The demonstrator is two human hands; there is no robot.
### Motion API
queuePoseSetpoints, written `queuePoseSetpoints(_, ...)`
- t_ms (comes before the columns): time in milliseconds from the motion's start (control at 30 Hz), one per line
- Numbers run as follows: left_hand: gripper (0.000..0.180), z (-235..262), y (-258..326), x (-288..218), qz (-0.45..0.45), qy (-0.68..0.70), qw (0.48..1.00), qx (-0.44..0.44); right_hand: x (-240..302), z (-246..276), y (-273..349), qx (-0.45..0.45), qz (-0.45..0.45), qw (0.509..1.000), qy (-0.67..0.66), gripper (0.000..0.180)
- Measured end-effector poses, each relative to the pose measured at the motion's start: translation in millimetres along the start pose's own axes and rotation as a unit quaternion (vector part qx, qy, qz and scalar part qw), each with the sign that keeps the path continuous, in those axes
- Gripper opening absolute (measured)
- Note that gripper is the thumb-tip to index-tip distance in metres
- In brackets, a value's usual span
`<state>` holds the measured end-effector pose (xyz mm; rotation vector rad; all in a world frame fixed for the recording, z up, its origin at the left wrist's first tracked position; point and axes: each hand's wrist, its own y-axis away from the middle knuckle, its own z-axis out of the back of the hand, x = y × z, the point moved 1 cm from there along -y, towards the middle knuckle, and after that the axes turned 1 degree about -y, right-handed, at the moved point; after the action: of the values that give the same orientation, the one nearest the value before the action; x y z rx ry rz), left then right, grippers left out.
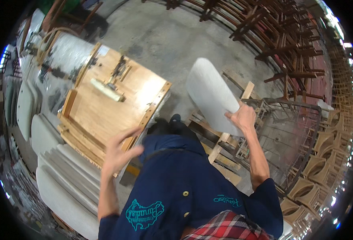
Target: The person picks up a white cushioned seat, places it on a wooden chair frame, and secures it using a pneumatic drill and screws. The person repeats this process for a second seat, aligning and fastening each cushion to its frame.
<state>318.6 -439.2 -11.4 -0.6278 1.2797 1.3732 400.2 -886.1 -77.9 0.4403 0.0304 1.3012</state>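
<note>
My right hand (242,117) grips a pale grey, flat panel with rounded corners (210,90) by its near edge, thumb on the face turned to me. The panel is tilted and held over the floor, off to the right of the workbench. My left hand (121,151) is empty, its thumb and fingers apart, slightly blurred, by the near right corner of the wooden workbench (116,114). On the bench top lies a pale, roller-like bar (106,89) beside a dark metal tool (119,66). Wooden strips (80,144) run along the bench's left side.
Stacked pale panels (68,180) stand left of the bench, with more panels (28,106) further back. A wire-mesh cage (284,140) and wooden pallet pieces (220,146) are at my right. Dark wooden chair frames (280,40) fill the far right; lighter frames (316,168) line the right edge.
</note>
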Motion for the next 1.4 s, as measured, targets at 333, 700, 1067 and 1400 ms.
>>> queuePoseSetpoints(333, 0.093, -287.5, -413.2, 53.4, 0.152, 0.629, 0.761, 0.049, -4.2, 222.4, -24.2, -0.132, -0.065, 0.953, -0.267, 0.055)
queuePoseSetpoints(700, 0.083, -197.6, -671.2, -174.8, -0.095, 0.347, 0.927, 0.102, -102.6, 301.1, -243.3, -0.231, -0.164, 0.833, -0.475, 0.080)
queuePoseSetpoints(1067, 0.099, -56.1, -806.4, -223.3, -0.114, 0.181, 0.964, -0.156, -94.6, 272.9, -511.6, -0.150, -0.042, 0.782, -0.603, 0.086)
queuePoseSetpoints(1400, 0.086, -15.1, -692.8, -234.1, -0.200, 0.418, 0.664, -0.587, 102.1, 286.7, -723.5, -0.050, 0.194, 0.675, -0.710, 0.101)
